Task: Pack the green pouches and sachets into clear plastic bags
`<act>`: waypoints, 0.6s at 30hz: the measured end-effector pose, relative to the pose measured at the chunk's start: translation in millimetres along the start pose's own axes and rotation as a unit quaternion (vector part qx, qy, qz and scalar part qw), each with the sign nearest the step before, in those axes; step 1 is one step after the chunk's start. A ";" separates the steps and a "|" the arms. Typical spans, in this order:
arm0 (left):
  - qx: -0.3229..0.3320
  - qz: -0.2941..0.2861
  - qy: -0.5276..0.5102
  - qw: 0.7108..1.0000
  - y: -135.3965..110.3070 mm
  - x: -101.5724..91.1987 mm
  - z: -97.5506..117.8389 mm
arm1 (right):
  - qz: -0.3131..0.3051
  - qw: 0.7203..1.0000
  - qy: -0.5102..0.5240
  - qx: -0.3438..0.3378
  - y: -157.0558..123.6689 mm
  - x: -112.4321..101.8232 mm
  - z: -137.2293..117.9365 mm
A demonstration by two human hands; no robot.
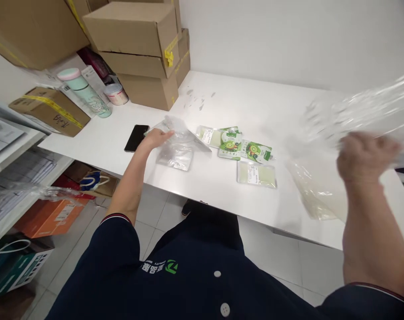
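Note:
My left hand is at the left part of the white table, its fingers closed on a clear plastic bag. Another small clear bag lies flat just below it. On the right, my right hand is raised above the tabletop and smeared by motion, gripping a large clear plastic bag. Between my hands lie several green pouches with kiwi pictures, among them a front pouch and an upright-printed pouch. A pale green packet with a white label lies nearer me.
A black phone lies left of my left hand. Stacked cardboard boxes, a mint bottle and a small tin stand at the back left. More clear plastic lies below my right hand. The white table ends close to my body.

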State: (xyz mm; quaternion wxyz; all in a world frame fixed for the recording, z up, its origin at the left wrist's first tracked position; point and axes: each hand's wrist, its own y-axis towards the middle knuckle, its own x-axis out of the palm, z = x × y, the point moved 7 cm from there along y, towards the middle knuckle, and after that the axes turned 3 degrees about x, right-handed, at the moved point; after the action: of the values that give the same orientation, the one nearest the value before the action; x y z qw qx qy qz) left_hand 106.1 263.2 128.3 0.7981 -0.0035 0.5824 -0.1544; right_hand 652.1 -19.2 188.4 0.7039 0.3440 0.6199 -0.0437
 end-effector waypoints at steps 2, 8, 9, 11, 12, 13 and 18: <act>0.077 0.023 -0.022 0.996 2.4 11.6 10.9 | -0.112 0.994 0.003 -0.012 -21.4 51.3 -3.1; 0.166 0.061 0.022 0.984 12.8 4.7 33.4 | -0.271 0.961 -0.033 0.051 -46.8 87.3 -4.1; 0.174 0.052 0.030 0.983 14.6 4.5 35.3 | -0.273 0.958 -0.049 0.068 -44.6 77.4 -5.1; 0.179 0.045 0.039 0.982 18.2 5.4 36.7 | -0.263 0.959 -0.055 0.086 -39.8 53.9 -10.8; 0.177 0.052 0.035 0.982 20.2 5.5 36.9 | -0.250 0.964 -0.044 0.082 -37.7 42.2 -15.9; 0.180 0.060 0.028 0.981 22.5 5.6 38.1 | -0.233 0.969 -0.029 0.071 -36.3 31.3 -21.9; 0.225 0.101 -0.016 0.969 38.6 -13.1 70.5 | -0.174 0.985 0.016 0.012 -41.1 -0.5 -52.8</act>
State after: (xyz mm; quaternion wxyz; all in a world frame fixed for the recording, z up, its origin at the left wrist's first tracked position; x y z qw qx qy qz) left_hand 177.5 291.0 156.0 0.7988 0.2326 0.5173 -0.2005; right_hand 587.5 -22.1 171.5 0.6715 0.2397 0.6809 -0.1673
